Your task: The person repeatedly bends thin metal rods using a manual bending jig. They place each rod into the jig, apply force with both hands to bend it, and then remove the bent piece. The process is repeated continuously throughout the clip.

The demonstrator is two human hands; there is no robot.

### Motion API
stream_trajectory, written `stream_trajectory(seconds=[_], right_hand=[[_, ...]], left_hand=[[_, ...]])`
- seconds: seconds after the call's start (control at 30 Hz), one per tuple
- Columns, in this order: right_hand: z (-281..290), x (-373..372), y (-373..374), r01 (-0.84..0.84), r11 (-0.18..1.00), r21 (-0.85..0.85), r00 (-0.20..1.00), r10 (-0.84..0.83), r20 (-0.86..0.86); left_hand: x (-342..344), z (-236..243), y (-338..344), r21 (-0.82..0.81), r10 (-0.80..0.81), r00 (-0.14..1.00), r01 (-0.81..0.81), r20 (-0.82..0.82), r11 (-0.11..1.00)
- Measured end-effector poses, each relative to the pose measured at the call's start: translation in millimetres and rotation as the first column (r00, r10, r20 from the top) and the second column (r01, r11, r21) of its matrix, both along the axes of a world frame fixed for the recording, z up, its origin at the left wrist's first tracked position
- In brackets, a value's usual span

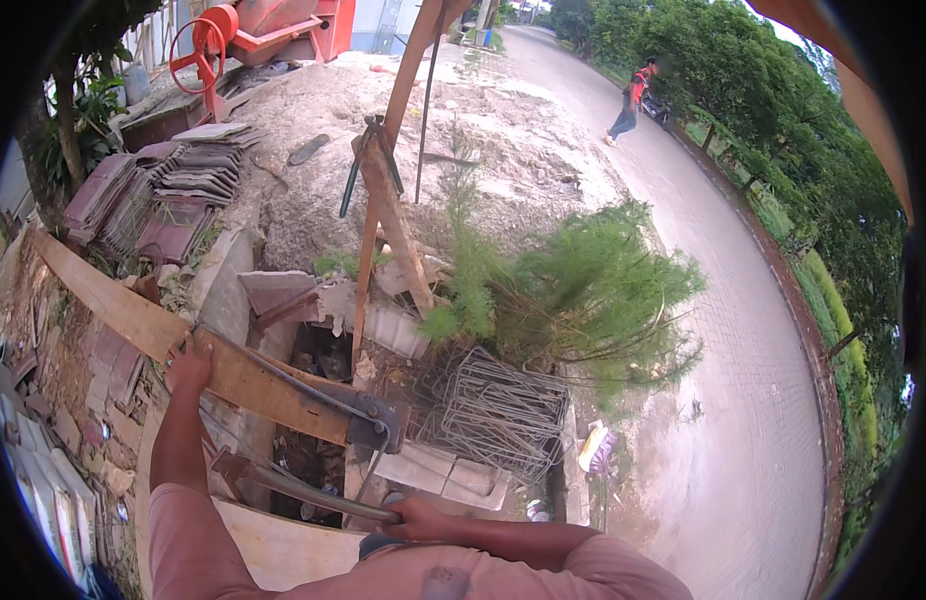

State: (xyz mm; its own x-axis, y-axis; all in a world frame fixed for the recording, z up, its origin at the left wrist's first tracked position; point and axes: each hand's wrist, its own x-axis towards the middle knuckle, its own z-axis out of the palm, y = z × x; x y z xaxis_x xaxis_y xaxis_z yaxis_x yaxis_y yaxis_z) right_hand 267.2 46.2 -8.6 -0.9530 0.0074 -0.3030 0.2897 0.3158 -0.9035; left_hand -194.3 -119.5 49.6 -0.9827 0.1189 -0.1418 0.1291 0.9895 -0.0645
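Observation:
My left hand [189,362] lies spread on a long wooden plank [113,295], its fingers beside the upper end of a thin steel rod [283,375]. The rod runs along the plank to a dark metal bending plate [375,425] with pegs, fixed at the plank's near end. There the rod turns down toward me. With fingers wrapped round it, my right hand [419,519] grips the end of a long steel bar [308,492], close to my body. A bracket-like piece sits at the bar's far left end.
Bent steel stirrups [508,410] are piled right of the plank, below a leafy green branch [593,290]. Stacked roof tiles [173,185] lie at left. A leaning wooden post [398,120] carries a pair of long-handled cutters [351,175]. An orange mixer [268,35] stands behind. A person [631,100] walks along the paved road.

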Motion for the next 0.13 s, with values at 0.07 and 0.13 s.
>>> stream_trajectory(seconds=[0.07,0.13], right_hand=[[35,1,6,0.044,0.999,0.001,0.999,-0.044,-0.007],[42,2,9,0.030,0.999,-0.021,0.999,-0.031,-0.034]], left_hand=[[-15,8,1,0.019,-0.067,0.989,0.065,0.130,0.998],[-101,-22,-50,0.345,-0.293,0.901,0.178,0.320,0.922]])
